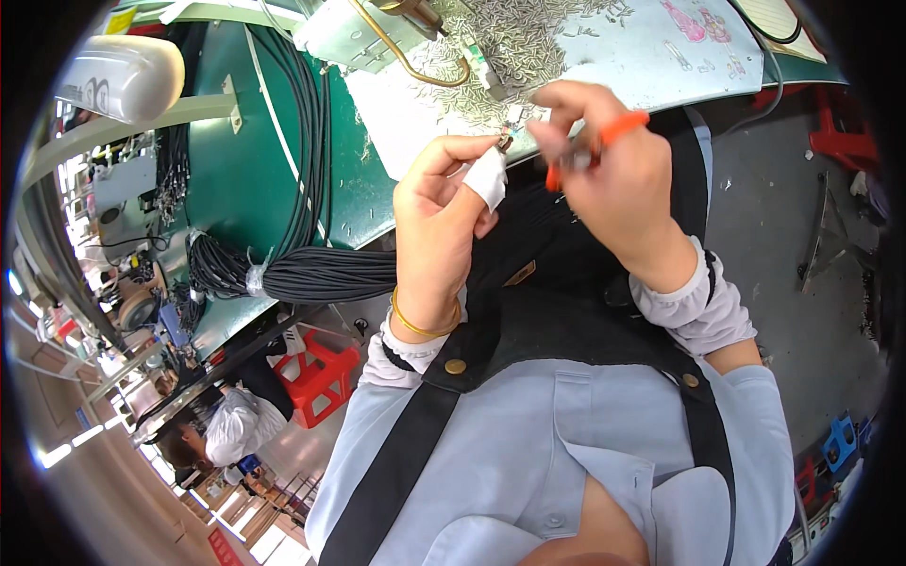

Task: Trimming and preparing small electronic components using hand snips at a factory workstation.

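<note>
Shirt (491, 434), orange tool (620, 126) in right grip (628, 184)

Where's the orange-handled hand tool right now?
Head view, right of centre: the orange-handled hand tool, blurred, is in the person's right hand, to the right of the left hand and below the pile of small metal pins.

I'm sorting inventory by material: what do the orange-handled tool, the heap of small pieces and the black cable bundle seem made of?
Orange-handled tool: grips probably plastic or rubber, by their bright colour; blur leaves the finish open.
Heap of small pieces: likely bare metal, silvery-grey with glints.
Black cable bundle: smooth, dull black jackets, perhaps plastic or rubber, bending in even curves.
</note>
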Demonstrator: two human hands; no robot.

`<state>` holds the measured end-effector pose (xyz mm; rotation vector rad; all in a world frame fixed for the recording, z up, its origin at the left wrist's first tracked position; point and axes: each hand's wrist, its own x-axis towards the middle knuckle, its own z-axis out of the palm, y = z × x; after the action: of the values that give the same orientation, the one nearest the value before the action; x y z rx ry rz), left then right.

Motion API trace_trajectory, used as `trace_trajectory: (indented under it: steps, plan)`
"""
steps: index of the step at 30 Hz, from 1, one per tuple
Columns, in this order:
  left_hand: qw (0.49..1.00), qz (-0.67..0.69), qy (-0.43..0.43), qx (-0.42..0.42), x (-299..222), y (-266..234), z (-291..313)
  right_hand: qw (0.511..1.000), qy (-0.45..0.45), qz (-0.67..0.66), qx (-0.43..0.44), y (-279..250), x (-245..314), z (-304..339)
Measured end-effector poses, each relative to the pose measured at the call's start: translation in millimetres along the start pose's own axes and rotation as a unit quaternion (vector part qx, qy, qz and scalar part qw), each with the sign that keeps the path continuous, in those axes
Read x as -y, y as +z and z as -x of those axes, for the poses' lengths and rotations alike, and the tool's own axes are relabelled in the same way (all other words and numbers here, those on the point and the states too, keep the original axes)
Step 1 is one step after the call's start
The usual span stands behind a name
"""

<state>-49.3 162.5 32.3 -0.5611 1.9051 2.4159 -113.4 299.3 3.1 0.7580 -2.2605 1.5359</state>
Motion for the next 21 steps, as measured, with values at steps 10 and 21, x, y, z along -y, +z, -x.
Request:
trace_trajectory:
  steps: [10,21]
  plan:
    - [0.989,-0.083,0.11,-0.059,-7.6,12.9,6.5,0.983,0.047,-0.162,0.073,0.7,0.2,6.1]
    - [0.928,-0.288,0.23,-0.059,4.2,10.6,9.1,0.886,0.244,-0.386,0.079,7.7,6.7,13.7]
